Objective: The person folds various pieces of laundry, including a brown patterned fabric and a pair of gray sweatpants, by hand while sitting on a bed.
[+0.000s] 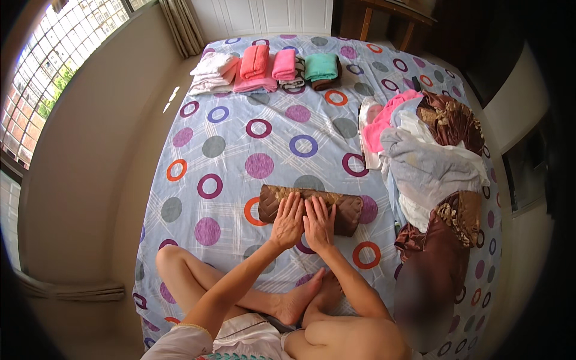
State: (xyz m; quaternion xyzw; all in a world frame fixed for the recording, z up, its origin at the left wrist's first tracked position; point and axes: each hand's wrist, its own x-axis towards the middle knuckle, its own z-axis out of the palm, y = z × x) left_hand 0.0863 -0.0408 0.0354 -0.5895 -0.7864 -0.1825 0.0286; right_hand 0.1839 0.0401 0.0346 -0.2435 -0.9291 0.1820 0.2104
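Note:
A brown quilted cloth point(347, 215) with a gold pattern lies in front of me, folded into a long, narrow bundle. On its middle rests my left hand point(288, 221), palm down with the fingers stretched forward. Right beside it, my right hand point(319, 224) lies flat on the same bundle, its fingers slightly spread. Neither hand grips the cloth; both press or rest on top. The bundle's ends stick out past my hands on both sides.
I sit cross-legged on a bed point(237, 144) with a circle-patterned sheet. Folded towels stand along the far edge: white point(213, 67), coral point(255, 61), pink point(284, 64) and green point(321, 66). To the right sprawls a loose heap of grey point(420, 156), pink and brown fabrics.

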